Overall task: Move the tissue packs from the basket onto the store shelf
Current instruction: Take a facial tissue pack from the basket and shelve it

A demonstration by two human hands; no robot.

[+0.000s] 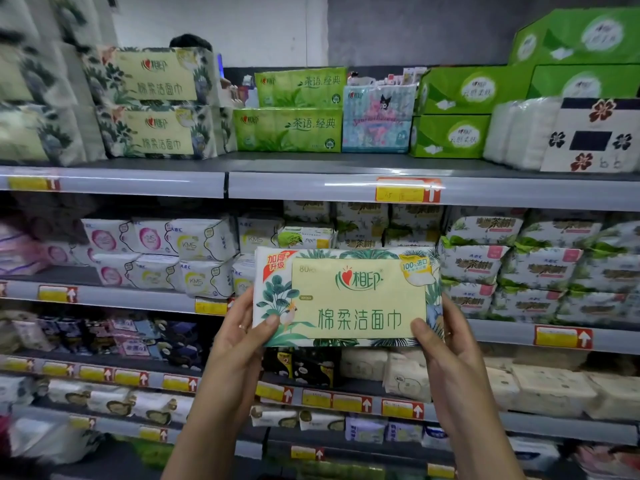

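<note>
a dark grey wall [415, 29] is standing behind the top tier, and a paler white wall section [221, 26] is adjoining it on the left; long grey metal store shelves [311, 162] are running across the view in stacked tiers; yellow-and-red paper price tags [408, 190] are sitting along their pale glossy front rails [294, 188]; the lower tiers are lying in dimmer light than the top one
</note>
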